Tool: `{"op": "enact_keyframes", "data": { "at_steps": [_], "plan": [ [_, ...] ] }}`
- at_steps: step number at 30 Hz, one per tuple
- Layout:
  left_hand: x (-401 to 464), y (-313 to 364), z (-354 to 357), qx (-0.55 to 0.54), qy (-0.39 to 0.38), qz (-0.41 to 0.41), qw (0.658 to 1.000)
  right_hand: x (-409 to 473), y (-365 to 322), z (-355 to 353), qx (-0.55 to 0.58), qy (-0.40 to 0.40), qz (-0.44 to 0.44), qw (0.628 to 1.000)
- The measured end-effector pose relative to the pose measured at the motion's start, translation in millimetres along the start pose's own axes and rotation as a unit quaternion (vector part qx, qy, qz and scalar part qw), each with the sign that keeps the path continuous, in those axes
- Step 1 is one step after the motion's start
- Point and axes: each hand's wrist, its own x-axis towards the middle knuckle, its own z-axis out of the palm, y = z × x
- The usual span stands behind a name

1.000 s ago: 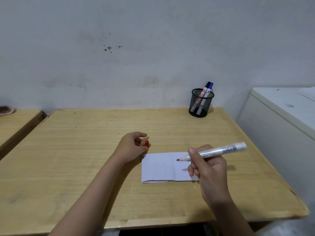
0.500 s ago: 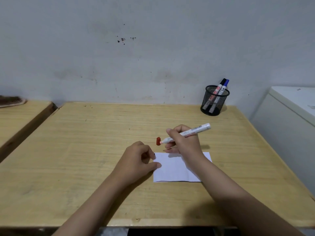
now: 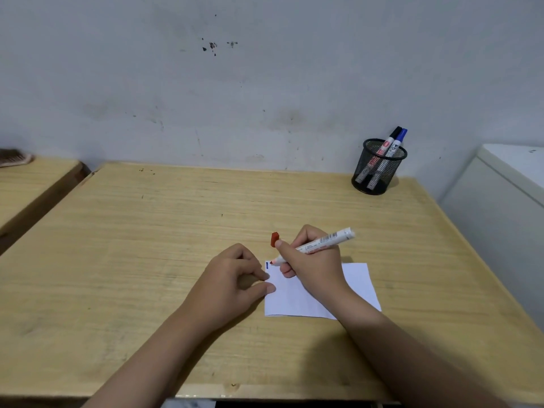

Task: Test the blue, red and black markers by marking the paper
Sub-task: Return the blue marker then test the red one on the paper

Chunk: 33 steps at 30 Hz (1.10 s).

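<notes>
A folded white paper (image 3: 356,287) lies on the wooden table (image 3: 147,245). My right hand (image 3: 312,260) holds the uncapped red marker (image 3: 326,240) like a pen, its red tip touching the paper's top left corner beside a short blue mark (image 3: 267,265). The red cap (image 3: 274,240) stands on the table just beyond the tip. My left hand (image 3: 232,284) has curled fingers, with thumb and forefinger pinning the paper's left edge. The black marker (image 3: 396,134) and blue marker (image 3: 401,135) stand capped in a black mesh cup (image 3: 374,172) at the back right.
A white cabinet (image 3: 500,216) stands close to the table's right side. A second wooden table (image 3: 29,184) sits to the left across a narrow gap. The grey wall runs along the back edge.
The red cap left my left hand and now stands on the table. My left hand came down onto the paper's edge. My right hand brought the marker tip to the paper's top left corner.
</notes>
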Motion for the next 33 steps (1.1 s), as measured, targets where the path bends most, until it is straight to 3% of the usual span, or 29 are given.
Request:
{"op": "enact_keyframes", "data": {
  "at_steps": [21, 29, 33],
  "plan": [
    [1.7, -0.1, -0.8, 0.002, -0.007, 0.015, 1.000, 1.7, 2.6, 1.4, -0.046, -0.024, 0.006, 0.999],
    [5.6, 1.5, -1.9, -0.023, -0.002, -0.003, 1.000, 4.5, -2.9, -7.9, 0.118, 0.007, 0.011, 0.993],
    [22.4, 8.0, -4.5, -0.058, 0.073, -0.068, 0.993, 4.9, -11.8, -17.8, 0.183, 0.010, 0.004, 0.983]
  ]
}}
